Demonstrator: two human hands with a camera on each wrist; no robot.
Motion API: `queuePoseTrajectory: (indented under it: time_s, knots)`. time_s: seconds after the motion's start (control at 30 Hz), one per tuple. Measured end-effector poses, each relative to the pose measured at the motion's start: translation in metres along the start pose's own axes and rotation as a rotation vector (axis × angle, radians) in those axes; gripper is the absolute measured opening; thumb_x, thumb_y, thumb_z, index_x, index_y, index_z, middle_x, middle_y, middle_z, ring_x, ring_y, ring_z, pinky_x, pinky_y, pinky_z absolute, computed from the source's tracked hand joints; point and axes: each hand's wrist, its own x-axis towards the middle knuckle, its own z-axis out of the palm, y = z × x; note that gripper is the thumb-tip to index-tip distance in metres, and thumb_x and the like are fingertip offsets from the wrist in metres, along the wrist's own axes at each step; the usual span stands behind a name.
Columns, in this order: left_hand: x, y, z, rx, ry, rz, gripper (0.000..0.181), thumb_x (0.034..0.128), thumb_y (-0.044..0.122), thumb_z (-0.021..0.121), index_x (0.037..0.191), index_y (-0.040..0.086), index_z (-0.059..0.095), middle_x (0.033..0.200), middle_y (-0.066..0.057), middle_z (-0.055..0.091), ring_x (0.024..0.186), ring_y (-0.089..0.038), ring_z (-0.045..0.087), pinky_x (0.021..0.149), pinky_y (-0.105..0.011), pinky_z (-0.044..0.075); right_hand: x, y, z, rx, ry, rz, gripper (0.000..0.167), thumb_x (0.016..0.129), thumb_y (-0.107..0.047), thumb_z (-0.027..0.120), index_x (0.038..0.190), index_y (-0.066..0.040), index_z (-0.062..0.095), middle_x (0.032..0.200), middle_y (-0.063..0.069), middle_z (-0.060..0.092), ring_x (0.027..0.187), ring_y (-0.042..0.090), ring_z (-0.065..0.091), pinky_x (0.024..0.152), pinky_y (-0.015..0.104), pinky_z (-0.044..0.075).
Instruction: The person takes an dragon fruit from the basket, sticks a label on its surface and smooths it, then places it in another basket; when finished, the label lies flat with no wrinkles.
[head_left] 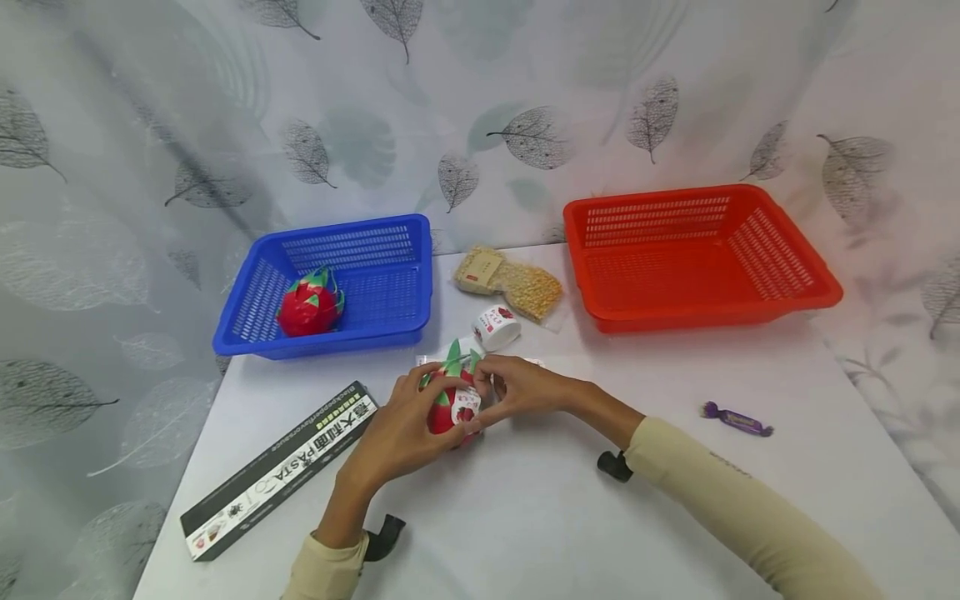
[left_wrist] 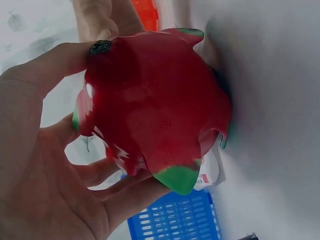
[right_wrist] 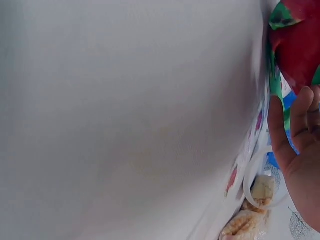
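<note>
A red toy dragon fruit [head_left: 441, 415] with green leaf tips is gripped by my left hand [head_left: 408, 427], its fingers and thumb curled round it. In the left wrist view the fruit [left_wrist: 155, 100] shows its smooth red side. A white sticker label [head_left: 466, 403] with a red fruit picture lies against the fruit's front. My right hand [head_left: 528, 387] holds the label's right side between thumb and fingers, touching the fruit. The right wrist view shows part of this hand [right_wrist: 300, 155] beside the leaves. Just behind stands a white label roll [head_left: 497, 327].
A blue basket [head_left: 330, 340] at the left holds another dragon fruit [head_left: 308, 304]. An orange-red basket [head_left: 697, 317] stands at the right. Bags of yellow grains [head_left: 510, 282] lie between them. A pasta box [head_left: 281, 475] lies at the left, a purple wrapped candy [head_left: 737, 418] at the right.
</note>
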Motion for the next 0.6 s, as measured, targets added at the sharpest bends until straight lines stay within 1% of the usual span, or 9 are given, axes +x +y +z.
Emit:
queuePoseTrajectory:
  time_s: [0.07,0.3,0.43,0.53,0.6]
  knots:
    - [-0.0003,-0.0009,0.0004,-0.002,0.0,0.001,0.059,0.0902,0.054,0.08,0.143,0.033,0.061,0.162,-0.009,0.041,0.145,-0.037,0.044,0.093,-0.058,0.061,0.0013,0.0011,0.0023,-0.018,0.014,0.004,0.044,0.082,-0.041,0.092,0.098,-0.017,0.059,0.095,0.005,0.059,0.088,0.019,0.056,0.072,0.026,0.046]
    - [-0.0028,-0.0042,-0.0023,-0.068,-0.006,0.026,0.045,0.0988,0.039,0.074,0.142,0.031,0.064,0.165,-0.01,0.041,0.15,-0.036,0.04,0.102,-0.062,0.055,0.0038,0.003,0.0064,-0.016,0.032,0.032,0.044,0.08,-0.04,0.094,0.096,-0.019,0.058,0.092,0.001,0.057,0.088,0.016,0.054,0.073,0.028,0.043]
    - [-0.0021,-0.0041,-0.0028,-0.073,-0.015,0.018,0.045,0.0994,0.039,0.073,0.143,0.031,0.064,0.165,-0.008,0.039,0.151,-0.036,0.039,0.104,-0.063,0.054,0.0032,0.0016,0.0062,-0.024,0.035,0.042,0.046,0.08,-0.042,0.094,0.096,-0.019,0.058,0.093,0.001,0.057,0.09,0.017,0.054,0.073,0.028,0.043]
    - [-0.0017,-0.0035,-0.0027,-0.076,-0.017,0.013,0.045,0.0993,0.039,0.074,0.143,0.032,0.064,0.165,-0.007,0.039,0.151,-0.037,0.038,0.104,-0.064,0.054,0.0019,-0.0004,0.0059,-0.028,0.045,0.057,0.048,0.08,-0.042,0.094,0.1,-0.019,0.058,0.096,0.003,0.058,0.09,0.019,0.055,0.073,0.027,0.044]
    - [-0.0013,-0.0034,-0.0021,-0.08,-0.018,0.013,0.045,0.0992,0.039,0.074,0.143,0.032,0.064,0.166,-0.007,0.039,0.152,-0.037,0.037,0.105,-0.064,0.053,0.0005,-0.0013,0.0061,-0.019,0.058,0.073,0.052,0.08,-0.041,0.095,0.108,-0.018,0.058,0.101,0.003,0.058,0.091,0.02,0.056,0.073,0.026,0.046]
